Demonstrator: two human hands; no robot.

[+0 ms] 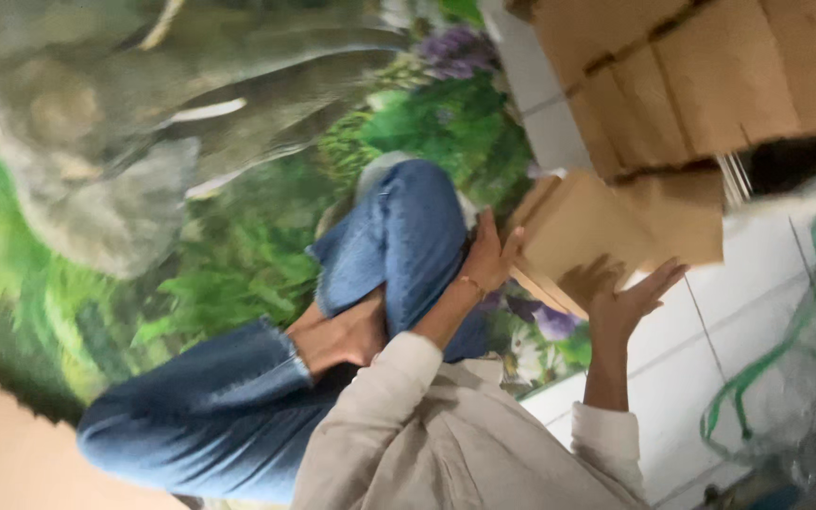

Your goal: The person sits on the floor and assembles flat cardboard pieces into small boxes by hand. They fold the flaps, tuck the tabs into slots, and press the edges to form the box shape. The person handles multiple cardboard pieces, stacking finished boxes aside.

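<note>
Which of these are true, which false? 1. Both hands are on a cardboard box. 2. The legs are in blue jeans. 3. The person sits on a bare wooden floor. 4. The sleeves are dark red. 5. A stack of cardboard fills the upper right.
1. True: the left hand and the right hand both grip the cardboard box.
2. True: blue jeans, crossed legs.
3. False: a green mat with printed plants and flowers lies under the legs, white tiles beside it.
4. False: the sleeves are pale beige.
5. True: stacked cardboard.
</note>
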